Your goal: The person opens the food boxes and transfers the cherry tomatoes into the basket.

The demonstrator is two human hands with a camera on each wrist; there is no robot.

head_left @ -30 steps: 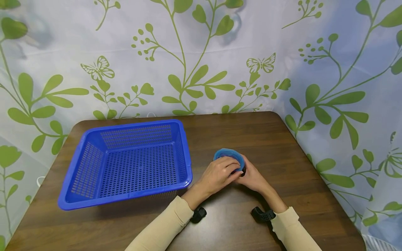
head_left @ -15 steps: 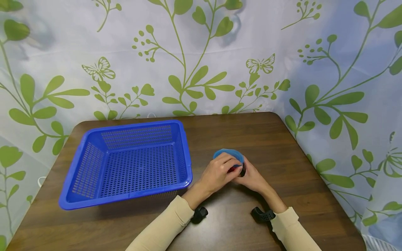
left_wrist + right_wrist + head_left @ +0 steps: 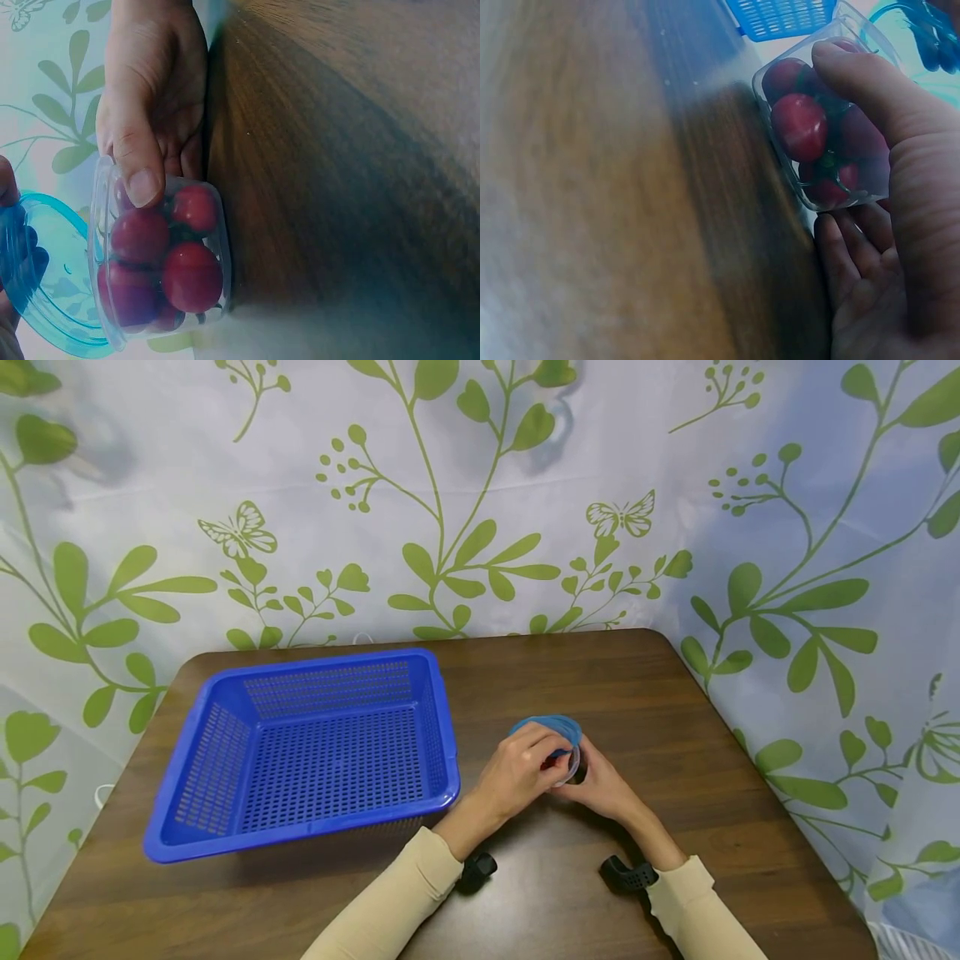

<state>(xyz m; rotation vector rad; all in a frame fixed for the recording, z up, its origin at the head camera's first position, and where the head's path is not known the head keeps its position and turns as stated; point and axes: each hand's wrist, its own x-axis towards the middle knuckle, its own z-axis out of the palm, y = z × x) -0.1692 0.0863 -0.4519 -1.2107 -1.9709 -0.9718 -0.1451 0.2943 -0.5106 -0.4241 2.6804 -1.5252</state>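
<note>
Near the middle right of the table, my right hand (image 3: 606, 785) grips a clear plastic tub (image 3: 225, 255), thumb on one side wall. Red cherry tomatoes (image 3: 193, 277) fill the tub, several with green stalks. My left hand (image 3: 521, 772) reaches over the top in the head view and holds a translucent blue lid (image 3: 558, 725). That lid stands tilted away from the rim on the near side; its lower edge looks close to the rim in the left wrist view. Left fingers (image 3: 6, 180) show at the left edge there. The right thumb (image 3: 855, 71) appears large in the right wrist view.
A blue perforated plastic basket (image 3: 300, 837) stands on the left of the brown wooden table (image 3: 570, 672). Behind the table hangs a white curtain (image 3: 465, 485) with green leaves. Black straps (image 3: 628, 874) are on both wrists.
My left hand has lifted the blue lid's near side off the tub, and the clear rim and red tomatoes have come into sight. The right hand keeps its hold; the basket stays put.
</note>
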